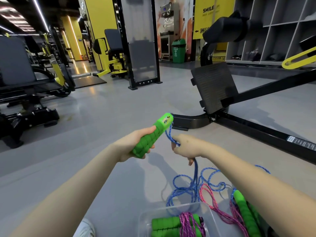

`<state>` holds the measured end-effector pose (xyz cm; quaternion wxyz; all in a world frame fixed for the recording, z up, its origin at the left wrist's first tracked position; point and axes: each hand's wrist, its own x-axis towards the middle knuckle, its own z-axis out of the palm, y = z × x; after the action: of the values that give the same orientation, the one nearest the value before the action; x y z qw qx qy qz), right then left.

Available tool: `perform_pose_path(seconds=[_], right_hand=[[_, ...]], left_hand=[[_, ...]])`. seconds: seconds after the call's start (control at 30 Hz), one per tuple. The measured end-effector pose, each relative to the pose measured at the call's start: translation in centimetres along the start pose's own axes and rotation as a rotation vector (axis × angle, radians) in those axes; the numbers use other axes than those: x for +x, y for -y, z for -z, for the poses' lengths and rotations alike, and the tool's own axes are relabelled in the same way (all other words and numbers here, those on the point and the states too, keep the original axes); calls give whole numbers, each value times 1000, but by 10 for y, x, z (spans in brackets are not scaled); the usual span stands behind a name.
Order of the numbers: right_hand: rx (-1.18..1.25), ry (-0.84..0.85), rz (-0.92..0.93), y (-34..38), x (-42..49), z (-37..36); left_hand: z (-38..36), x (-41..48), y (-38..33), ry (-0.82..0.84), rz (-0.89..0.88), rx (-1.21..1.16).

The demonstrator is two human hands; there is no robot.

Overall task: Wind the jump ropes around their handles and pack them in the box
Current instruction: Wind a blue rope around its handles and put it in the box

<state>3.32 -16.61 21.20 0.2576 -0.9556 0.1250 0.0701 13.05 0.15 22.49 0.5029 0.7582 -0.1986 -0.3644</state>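
Green handle sits in L hand, fingers curled round it, long axis pointing up-right (away from body); R hand pinches blue rope just right of it.

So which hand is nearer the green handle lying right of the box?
Right. The right hand, holding the blue rope, is above and left of that floor handle; the left hand, gripping the raised handle, is farther left.

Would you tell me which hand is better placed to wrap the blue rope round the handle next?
Right: the right hand grips the blue rope beside the handle, which the left hand holds.
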Motion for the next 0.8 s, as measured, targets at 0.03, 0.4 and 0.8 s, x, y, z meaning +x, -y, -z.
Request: perform_pose_path(seconds=[0.03, 0.4, 0.8], right_hand=[[-25, -22, 21, 0, -3, 9], [48, -187, 366, -5, -14, 30], [1122, -1, 225, -34, -19, 20]], left_hand=[[2, 1, 4, -24, 10, 74], [-13, -4, 7, 222, 20, 541], [1, -18, -5, 631, -24, -19]])
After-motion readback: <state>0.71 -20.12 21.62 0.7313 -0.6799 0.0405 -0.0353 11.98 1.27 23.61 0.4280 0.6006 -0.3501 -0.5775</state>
